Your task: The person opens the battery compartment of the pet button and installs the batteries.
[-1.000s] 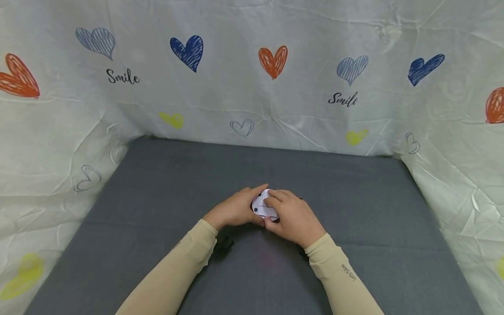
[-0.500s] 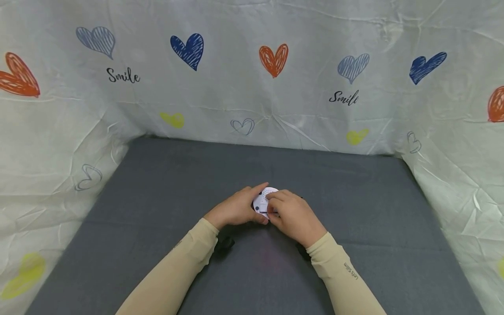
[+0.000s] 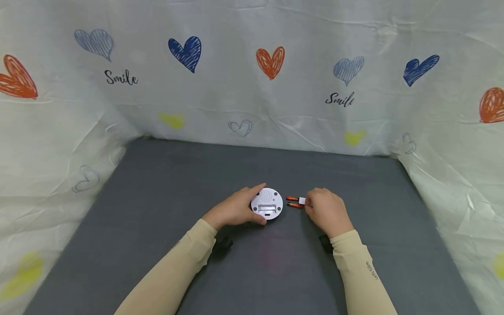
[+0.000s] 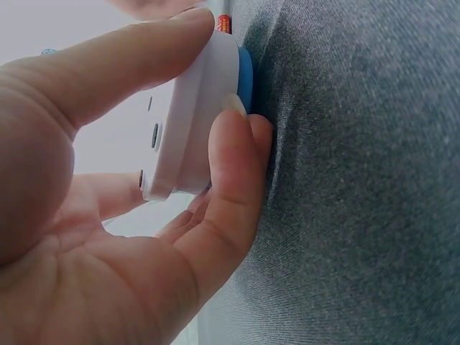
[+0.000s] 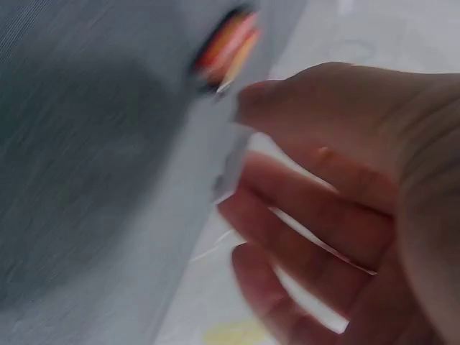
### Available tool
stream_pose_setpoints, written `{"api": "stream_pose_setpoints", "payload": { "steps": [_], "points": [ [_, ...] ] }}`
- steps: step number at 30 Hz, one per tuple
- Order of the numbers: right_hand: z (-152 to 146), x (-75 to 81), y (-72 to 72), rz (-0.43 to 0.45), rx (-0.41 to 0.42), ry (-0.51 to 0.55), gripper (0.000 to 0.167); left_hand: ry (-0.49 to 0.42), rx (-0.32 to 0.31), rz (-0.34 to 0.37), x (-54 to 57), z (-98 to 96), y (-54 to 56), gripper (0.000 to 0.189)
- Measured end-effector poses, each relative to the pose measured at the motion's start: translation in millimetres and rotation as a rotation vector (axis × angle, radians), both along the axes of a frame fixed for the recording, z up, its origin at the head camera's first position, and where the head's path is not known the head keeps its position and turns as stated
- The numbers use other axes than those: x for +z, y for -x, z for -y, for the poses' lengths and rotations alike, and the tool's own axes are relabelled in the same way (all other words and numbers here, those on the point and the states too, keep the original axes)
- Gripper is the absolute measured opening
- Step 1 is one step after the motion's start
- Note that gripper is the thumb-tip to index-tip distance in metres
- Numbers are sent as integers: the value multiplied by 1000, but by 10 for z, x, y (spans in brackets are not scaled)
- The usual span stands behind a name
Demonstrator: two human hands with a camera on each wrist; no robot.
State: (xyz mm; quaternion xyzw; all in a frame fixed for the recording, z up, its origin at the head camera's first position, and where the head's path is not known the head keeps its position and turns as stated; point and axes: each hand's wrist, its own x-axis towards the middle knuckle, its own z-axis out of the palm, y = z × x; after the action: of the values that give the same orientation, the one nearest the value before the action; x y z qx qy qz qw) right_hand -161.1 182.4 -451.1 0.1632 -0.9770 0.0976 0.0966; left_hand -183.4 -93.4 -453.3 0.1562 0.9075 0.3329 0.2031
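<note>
A round white device [image 3: 271, 195] lies with its dotted face up, its battery compartment [image 3: 267, 209] uncovered and no batteries seen inside. My left hand [image 3: 232, 209] grips its left edge between thumb and fingers. The left wrist view shows a blue part [image 4: 246, 75] under the white body. To the right, my right hand [image 3: 327, 211] pinches a small white battery cover [image 3: 302, 201], which is blurred in the right wrist view. Two red-and-black batteries, an upper battery [image 3: 292, 198] and a lower battery [image 3: 294, 205], lie between the device and that hand.
Dark grey cloth [image 3: 189, 175] covers the table. A white curtain [image 3: 220, 96] printed with hearts hangs along the back and both sides. Black wrist straps show at the left wrist [image 3: 223, 245] and the right wrist [image 3: 326, 243].
My right hand has lifted the cover off the device and moved right with it to beside the batteries, which are now visible. My left hand has kept its grip on the device.
</note>
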Motion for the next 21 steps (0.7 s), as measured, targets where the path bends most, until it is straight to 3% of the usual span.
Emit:
{"api": "stream_pose_setpoints", "payload": {
  "steps": [5, 11, 16, 21],
  "points": [
    [-88, -57, 57, 105, -48, -33, 21, 5, -2, 8, -2, 15, 8, 113],
    [-65, 34, 108, 193, -88, 35, 16, 11, -4, 2, 3, 22, 14, 113],
    [26, 23, 193, 158, -72, 77, 2, 9, -5, 0, -3, 20, 9, 113],
    [162, -57, 280, 146, -40, 79, 6, 1, -7, -5, 14, 26, -7, 113]
  ]
}}
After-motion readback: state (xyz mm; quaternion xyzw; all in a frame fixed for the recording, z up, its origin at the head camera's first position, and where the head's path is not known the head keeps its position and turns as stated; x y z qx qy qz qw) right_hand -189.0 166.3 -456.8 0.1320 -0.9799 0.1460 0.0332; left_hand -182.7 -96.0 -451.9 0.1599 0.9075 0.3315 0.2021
